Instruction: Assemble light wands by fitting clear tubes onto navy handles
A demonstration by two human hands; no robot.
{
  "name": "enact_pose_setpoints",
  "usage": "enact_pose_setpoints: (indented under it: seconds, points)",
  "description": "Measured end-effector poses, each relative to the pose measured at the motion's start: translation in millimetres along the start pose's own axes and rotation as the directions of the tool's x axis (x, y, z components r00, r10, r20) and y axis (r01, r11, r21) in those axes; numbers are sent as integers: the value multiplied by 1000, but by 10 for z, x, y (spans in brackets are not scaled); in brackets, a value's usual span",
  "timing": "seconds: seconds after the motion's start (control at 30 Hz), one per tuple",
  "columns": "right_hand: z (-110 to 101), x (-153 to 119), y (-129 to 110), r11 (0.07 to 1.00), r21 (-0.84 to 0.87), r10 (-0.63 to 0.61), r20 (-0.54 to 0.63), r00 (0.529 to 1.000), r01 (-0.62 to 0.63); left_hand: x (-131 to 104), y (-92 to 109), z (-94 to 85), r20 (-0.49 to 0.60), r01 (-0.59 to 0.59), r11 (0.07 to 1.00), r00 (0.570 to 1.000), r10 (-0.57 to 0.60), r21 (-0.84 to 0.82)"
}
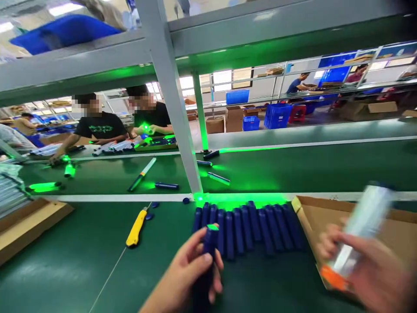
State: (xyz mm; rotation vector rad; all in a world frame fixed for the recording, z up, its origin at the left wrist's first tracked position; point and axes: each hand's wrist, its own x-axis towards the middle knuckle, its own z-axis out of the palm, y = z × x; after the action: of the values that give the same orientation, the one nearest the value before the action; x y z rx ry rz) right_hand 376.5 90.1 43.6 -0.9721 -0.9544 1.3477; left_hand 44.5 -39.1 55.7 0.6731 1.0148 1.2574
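My left hand [195, 265] is wrapped round a dark blue flashlight [210, 241], held upright, its top end tinged green. In front of it a row of similar dark blue flashlights [239, 230] lies side by side on the green table [107, 261]. On the right, my right hand [361, 265] grips a pale, shiny tube [368, 213] with an orange end; motion blurs both, and the tube is tilted. Behind that hand is an open cardboard tray [308, 230].
A yellow utility knife [137, 228] lies beside small dark caps [149, 216]. Another cardboard box [32, 226] stands at the left edge. Across a grey post [176, 95], a green belt [325, 161] carries scattered lit flashlights [167, 185]. Two people [100, 126] work on the far side.
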Motion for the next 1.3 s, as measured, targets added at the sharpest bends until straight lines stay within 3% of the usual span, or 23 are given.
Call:
enact_pose_setpoints:
  seconds: [0.03, 0.07, 0.13, 0.23, 0.37, 0.5, 0.67, 0.83, 0.9, 1.0, 1.1, 1.2, 1.3]
  points:
    - [274, -120, 19, 998, 30, 60, 37, 998, -61, -43, -246, 113, 69, 28, 999, 997, -26, -20]
    - [526, -218, 42, 979, 164, 121, 29, 992, -124, -81, -467, 228, 127, 43, 999, 991, -40, -28]
    - [921, -340, 105, 924, 348, 169, 5, 986, -160, -148, -787, 422, 200, 47, 999, 979, -43, -11]
    - [1198, -437, 209, 883, 431, 212, -15, 977, -185, -225, -950, 577, 213, 84, 996, 973, -91, 39]
    - [1238, -592, 254, 911, 393, 152, -46, 987, -122, -290, -966, 643, 151, 146, 984, 975, -161, 102]
    - [1228, -672, 216, 932, 355, 110, -80, 991, -75, -320, -1066, 690, 143, 86, 980, 983, -113, 180]
    - [1231, -656, 196, 954, 283, 133, -87, 987, -103, -333, -1049, 732, 169, 73, 954, 977, -127, 291]
    - [1248, -623, 336, 985, 140, 125, -138, 983, -105, -351, -1001, 790, 48, 48, 927, 996, -71, 373]
    - [1233, -603, 357, 986, 90, 152, -98, 984, -143, -359, -999, 795, 31, 76, 938, 995, -92, 338]
    - [1176, -551, 269, 962, 124, 229, 109, 967, -242, -362, -945, 767, 126, 221, 972, 965, -229, 74]
    - [1128, -484, 126, 892, 279, 265, 314, 911, -356, -349, -856, 723, 344, 380, 893, 894, -288, -240]
    - [1142, -446, 79, 814, 432, 211, 402, 891, -387, -326, -847, 704, 498, 473, 806, 826, -265, -356]
    - [1210, -468, 128, 777, 504, 133, 454, 881, -377, -316, -919, 720, 551, 485, 784, 804, -224, -388]
